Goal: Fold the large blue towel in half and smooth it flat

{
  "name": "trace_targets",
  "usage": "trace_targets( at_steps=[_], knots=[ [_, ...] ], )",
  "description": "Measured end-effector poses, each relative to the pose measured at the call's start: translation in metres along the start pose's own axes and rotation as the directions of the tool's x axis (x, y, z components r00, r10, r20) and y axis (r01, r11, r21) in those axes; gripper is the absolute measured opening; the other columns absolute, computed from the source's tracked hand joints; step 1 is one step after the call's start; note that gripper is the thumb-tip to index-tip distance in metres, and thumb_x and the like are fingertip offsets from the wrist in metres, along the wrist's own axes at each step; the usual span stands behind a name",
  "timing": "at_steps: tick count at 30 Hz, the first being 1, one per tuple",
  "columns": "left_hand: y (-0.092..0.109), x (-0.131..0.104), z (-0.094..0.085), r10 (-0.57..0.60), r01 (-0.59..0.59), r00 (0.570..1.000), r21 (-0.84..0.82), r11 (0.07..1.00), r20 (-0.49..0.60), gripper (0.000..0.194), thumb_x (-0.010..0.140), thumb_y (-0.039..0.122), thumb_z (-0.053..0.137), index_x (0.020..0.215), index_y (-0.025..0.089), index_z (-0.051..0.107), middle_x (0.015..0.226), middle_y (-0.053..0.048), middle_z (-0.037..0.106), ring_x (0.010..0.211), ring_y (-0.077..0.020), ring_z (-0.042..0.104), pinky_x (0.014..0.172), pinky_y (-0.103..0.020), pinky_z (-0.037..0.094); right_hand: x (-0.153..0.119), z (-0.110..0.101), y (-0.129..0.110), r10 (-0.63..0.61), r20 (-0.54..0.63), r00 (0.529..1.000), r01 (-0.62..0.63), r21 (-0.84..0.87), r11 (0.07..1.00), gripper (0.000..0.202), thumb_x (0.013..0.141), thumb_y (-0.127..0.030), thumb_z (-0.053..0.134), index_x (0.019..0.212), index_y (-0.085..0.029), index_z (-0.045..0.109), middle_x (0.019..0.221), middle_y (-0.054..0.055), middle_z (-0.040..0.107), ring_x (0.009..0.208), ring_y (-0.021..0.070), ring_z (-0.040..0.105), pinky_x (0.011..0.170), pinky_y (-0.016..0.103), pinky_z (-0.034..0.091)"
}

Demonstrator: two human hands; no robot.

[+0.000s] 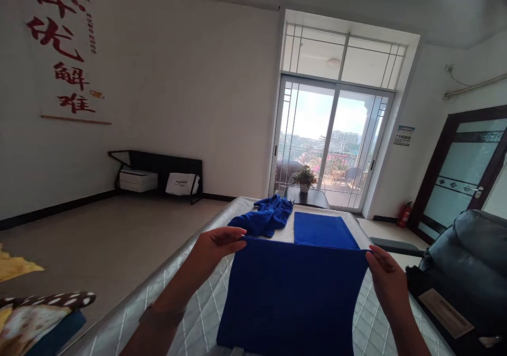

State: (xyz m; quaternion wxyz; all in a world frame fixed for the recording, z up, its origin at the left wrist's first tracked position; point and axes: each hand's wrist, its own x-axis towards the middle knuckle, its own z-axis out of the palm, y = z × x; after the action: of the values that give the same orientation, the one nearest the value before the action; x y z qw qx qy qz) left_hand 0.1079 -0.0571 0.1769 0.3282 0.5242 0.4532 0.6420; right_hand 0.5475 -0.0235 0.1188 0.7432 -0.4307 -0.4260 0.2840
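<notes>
A plain dark blue cloth [297,298] hangs spread out in front of me, its top edge drawn nearly straight. My left hand [222,242] pinches its upper left corner between thumb and fingers. At the upper right corner, my right hand [386,271] has its fingers closed on the fabric. The cloth's lower end runs out of the picture, and a small grey bit shows at its bottom edge. Beyond it on the quilted mattress [206,308] lie a flat, folded blue cloth [322,228] and, to its left, a crumpled blue cloth heap [273,213].
A small dark table [317,198] with a potted plant [304,176] stands past the mattress. To my right is a black leather chair [455,245]. Patterned fabric [43,319] lies at lower left. A low black shelf [170,161] with white boxes stands against the wall.
</notes>
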Motion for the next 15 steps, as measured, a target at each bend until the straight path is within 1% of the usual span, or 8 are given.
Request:
trace_targets(
  at_steps=[4,8,12,15],
  knots=[
    [0.023,-0.008,0.002,0.031,-0.031,0.999,-0.019,0.999,0.015,0.041,0.048,0.045,0.098,0.079,0.024,0.082,0.081,-0.005,0.082,0.078,-0.0231,0.075,0.073,-0.035,0.062,-0.003,-0.009,-0.028,-0.048,-0.073,0.996,0.049,0.009,0.999,0.054,0.061,-0.050,0.097,0.104,-0.022,0.079,0.094,0.003,0.080,0.086,0.0192,0.074,0.076,0.029,0.062],
    [0.037,-0.012,0.001,0.033,-0.033,0.999,-0.103,0.994,-0.004,0.041,0.046,0.042,0.100,0.078,0.024,0.082,0.080,-0.004,0.082,0.078,-0.0213,0.075,0.073,-0.032,0.062,-0.010,-0.009,-0.055,-0.093,-0.147,0.985,0.105,0.071,0.992,0.052,0.059,-0.046,0.099,0.101,-0.023,0.079,0.093,0.002,0.080,0.083,0.0167,0.074,0.070,0.024,0.060],
    [0.048,-0.019,-0.001,0.015,-0.028,0.996,-0.150,0.988,-0.085,0.042,0.046,0.043,0.100,0.079,0.024,0.083,0.080,-0.003,0.082,0.081,-0.0210,0.075,0.073,-0.029,0.061,-0.023,-0.005,-0.081,-0.115,-0.184,0.976,0.138,0.112,0.984,0.050,0.059,-0.044,0.099,0.101,-0.024,0.078,0.094,0.002,0.079,0.081,0.0157,0.073,0.062,0.021,0.058],
    [0.053,-0.027,-0.003,0.049,-0.069,0.985,-0.121,0.990,-0.163,0.045,0.045,0.048,0.100,0.080,0.024,0.083,0.080,-0.004,0.082,0.080,-0.0236,0.076,0.071,-0.031,0.061,-0.034,-0.005,-0.096,-0.171,-0.225,0.959,0.198,0.101,0.975,0.047,0.062,-0.043,0.098,0.100,-0.024,0.077,0.095,0.002,0.079,0.080,0.0157,0.072,0.062,0.022,0.057]
  ],
)
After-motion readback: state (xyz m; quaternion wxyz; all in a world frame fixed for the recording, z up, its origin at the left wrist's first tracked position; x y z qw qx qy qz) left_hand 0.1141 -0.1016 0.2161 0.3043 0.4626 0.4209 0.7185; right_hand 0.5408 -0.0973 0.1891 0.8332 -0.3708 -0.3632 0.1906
